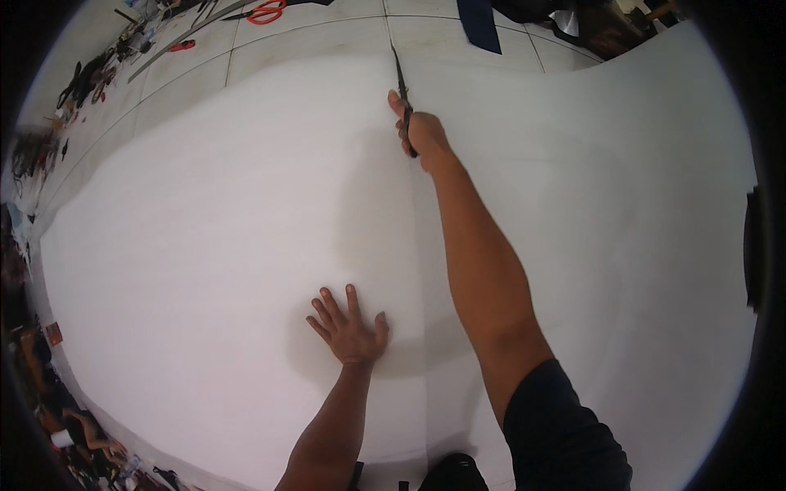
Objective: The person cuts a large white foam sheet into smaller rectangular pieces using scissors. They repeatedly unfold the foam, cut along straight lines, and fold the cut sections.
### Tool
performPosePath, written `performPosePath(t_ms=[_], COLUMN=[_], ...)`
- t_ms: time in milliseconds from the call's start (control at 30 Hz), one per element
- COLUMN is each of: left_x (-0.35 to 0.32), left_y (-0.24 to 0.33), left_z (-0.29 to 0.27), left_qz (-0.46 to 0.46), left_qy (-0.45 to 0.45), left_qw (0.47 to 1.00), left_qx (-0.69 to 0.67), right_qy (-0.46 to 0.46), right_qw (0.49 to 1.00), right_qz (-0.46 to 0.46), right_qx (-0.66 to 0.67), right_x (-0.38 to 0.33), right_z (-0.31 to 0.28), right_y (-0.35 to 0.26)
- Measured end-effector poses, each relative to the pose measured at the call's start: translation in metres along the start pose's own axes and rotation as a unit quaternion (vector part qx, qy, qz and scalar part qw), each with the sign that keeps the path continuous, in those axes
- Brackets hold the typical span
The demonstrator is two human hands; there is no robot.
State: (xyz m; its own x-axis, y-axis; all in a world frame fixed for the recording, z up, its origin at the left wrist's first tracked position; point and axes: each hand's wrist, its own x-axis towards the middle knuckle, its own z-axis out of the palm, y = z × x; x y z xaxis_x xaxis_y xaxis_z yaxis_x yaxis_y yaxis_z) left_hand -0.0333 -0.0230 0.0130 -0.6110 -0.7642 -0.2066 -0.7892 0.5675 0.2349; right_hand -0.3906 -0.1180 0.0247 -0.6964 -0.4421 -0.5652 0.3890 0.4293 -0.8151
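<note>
Gripping dark scissors [407, 106] at upper centre, the right hand [427, 135] curls closed; the left hand [352, 337] lies splayed, empty. Weak palm pressure could let the white sheet [205, 245] slip.

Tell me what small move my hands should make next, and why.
Perhaps slide your left hand forward to steady the white sheet: that hand rests well short of the dark scissors, which your right hand holds near the sheet's far edge.
</note>
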Motion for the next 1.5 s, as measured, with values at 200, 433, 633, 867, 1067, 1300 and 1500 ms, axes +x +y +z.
performPosePath(t_ms=[200,433,633,867,1067,1300,1500], left_x=[-0.003,-0.007,-0.01,-0.015,-0.259,-0.513,-0.614], left_y=[-0.002,-0.004,-0.006,-0.063,-0.121,-0.324,-0.371], left_z=[0.007,0.005,0.013,-0.03,-0.085,-0.179,-0.217], left_qz=[0.042,0.032,0.042,0.161,0.309,0.101,-0.059], left_qy=[0.061,0.073,0.125,-0.036,-0.067,0.057,0.131], left_qw=[0.997,0.997,0.99,0.986,0.944,0.987,0.966], left_qx=[0.009,0.025,0.048,-0.021,-0.097,-0.112,-0.217], right_qy=[0.038,0.057,0.083,0.2,0.174,0.182,0.075], right_qw=[0.994,0.992,0.983,0.944,0.892,0.934,0.911], right_qz=[-0.101,-0.114,-0.117,0.042,0.315,0.18,0.045], right_qx=[-0.015,-0.015,-0.113,-0.258,-0.271,-0.248,-0.402], right_x=[0.002,-0.16,-0.38,-0.713,-0.957,-1.042,-1.015], right_z=[-0.008,-0.052,-0.115,-0.216,-0.252,-0.206,-0.187], right_y=[-0.018,0.041,0.227,0.418,0.586,0.701,0.689])
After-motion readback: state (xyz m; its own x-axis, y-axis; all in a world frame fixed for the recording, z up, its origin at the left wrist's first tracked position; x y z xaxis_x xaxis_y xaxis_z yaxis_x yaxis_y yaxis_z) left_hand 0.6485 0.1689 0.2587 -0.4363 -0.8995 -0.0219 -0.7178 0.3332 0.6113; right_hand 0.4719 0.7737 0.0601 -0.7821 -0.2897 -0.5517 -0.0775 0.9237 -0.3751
